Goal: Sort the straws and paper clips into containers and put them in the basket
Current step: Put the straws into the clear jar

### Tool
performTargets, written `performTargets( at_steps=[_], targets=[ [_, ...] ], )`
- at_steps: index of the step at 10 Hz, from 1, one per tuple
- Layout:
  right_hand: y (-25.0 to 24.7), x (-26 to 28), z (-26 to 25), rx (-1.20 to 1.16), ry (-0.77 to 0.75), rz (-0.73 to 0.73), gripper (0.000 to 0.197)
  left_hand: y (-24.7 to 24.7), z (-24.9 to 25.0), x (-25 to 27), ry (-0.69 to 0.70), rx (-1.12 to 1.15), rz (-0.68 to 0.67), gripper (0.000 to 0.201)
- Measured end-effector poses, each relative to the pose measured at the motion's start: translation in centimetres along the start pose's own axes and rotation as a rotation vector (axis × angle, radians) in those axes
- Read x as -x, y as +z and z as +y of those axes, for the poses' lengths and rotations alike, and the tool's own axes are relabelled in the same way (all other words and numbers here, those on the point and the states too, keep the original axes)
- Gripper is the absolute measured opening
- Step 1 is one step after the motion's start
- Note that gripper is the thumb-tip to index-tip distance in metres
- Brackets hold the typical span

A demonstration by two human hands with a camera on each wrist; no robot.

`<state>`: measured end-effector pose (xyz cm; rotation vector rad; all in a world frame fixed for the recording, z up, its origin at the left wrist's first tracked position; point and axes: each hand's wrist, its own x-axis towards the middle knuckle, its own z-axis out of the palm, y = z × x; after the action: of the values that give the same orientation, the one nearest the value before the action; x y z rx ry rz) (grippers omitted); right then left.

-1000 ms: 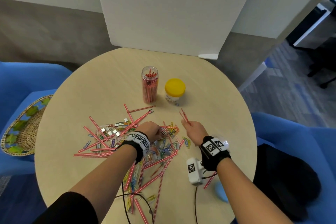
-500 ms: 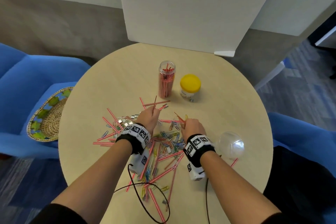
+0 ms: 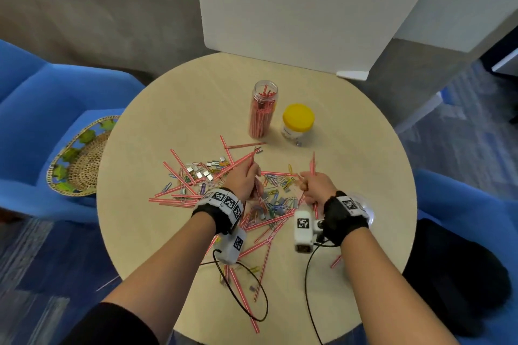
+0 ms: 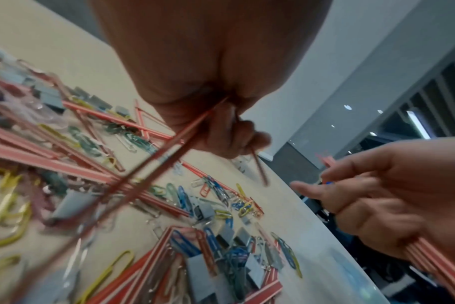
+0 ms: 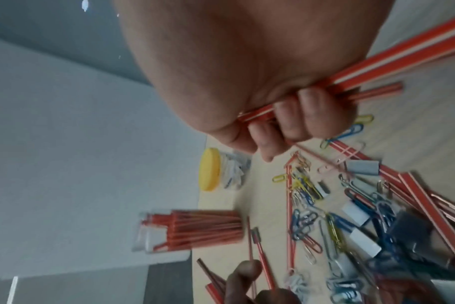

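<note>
Both hands have lifted slightly off the pile since half a second ago, each now carrying straws clear of it. Nearest on the round tabletop [image 3: 157, 232] lie loose red-and-white striped straws [image 3: 263, 235] pointing every way. Just beyond, the left hand [image 3: 244, 180] has its fingers curled round a few thin straws that slant up and away, while the right hand [image 3: 315, 186] has its fingers [image 5: 286, 117] clenched round a small bundle of straws standing nearly upright. Between and around the hands spreads the mixed heap of coloured paper clips [image 3: 276, 197] and small grey metal clips. Farther off stand a clear jar [image 3: 262, 109] packed with straws and, just to its right, a yellow-lidded jar [image 3: 297, 124]. A woven basket [image 3: 81, 159] rests on the blue chair at the left, off the tabletop.
</note>
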<state>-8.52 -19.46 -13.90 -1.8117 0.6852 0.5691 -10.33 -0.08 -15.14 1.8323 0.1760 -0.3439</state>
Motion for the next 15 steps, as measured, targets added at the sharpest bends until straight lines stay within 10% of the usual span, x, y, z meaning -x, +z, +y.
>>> performTargets(
  at_steps=[5, 6, 9, 10, 12, 15],
  targets=[
    [-7.6, 5.3, 8.2, 0.285, 0.286, 0.202, 0.012, 5.5, 0.6, 0.9, 0.035, -1.197, -0.359, 0.028],
    [-7.7, 4.5, 9.8, 0.321, 0.256, 0.265, 0.034, 6.1, 0.4, 1.5, 0.057, -1.263, -0.337, 0.027],
    [-7.2, 5.2, 9.7, 0.618, 0.239, 0.369, 0.019, 5.2, 0.4, 1.5, 0.067, -1.218, -0.214, 0.023],
    [-6.9, 5.1, 10.4, 0.570, 0.332, 0.308, 0.040, 4.2, 0.9, 1.2, 0.072, -1.003, -0.152, 0.026],
    [-7.7, 5.3, 10.4, 0.050, 0.301, 0.178, 0.022, 2.4, 1.2, 0.7, 0.104, -0.629, -0.168, 0.032],
    [-1.1, 5.7, 8.2, 0.998, 0.023, 0.109, 0.035, 1.3, 2.0, 1.1, 0.117, -0.309, -0.117, 0.047]
  ],
)
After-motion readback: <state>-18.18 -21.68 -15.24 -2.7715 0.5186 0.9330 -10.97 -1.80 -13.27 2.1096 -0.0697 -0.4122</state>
